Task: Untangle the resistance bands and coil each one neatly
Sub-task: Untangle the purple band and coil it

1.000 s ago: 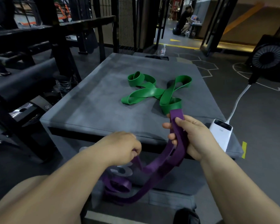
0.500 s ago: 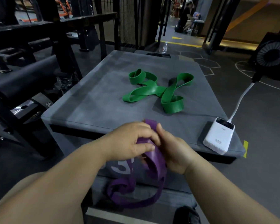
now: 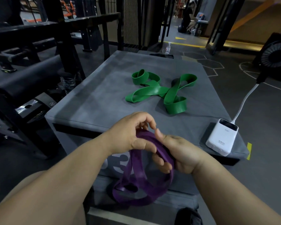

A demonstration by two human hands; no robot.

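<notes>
Here, left grip [image 3: 130, 135] and right grip [image 3: 181, 153] hold the purple band [image 3: 152, 199].

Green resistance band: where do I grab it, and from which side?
Take the green resistance band by its near loop, which stands on edge and open at the tangle's near-right end, closest to you. Come from above on the near side and pinch the upright wall. Left hand and right hand both grip the purple resistance band, so free one first.

purple band [image 3: 141, 181] hangs in loose loops off the tabletop's [image 3: 94, 101] front edge; green band [image 3: 159, 92] lies twisted flat on top.
</notes>
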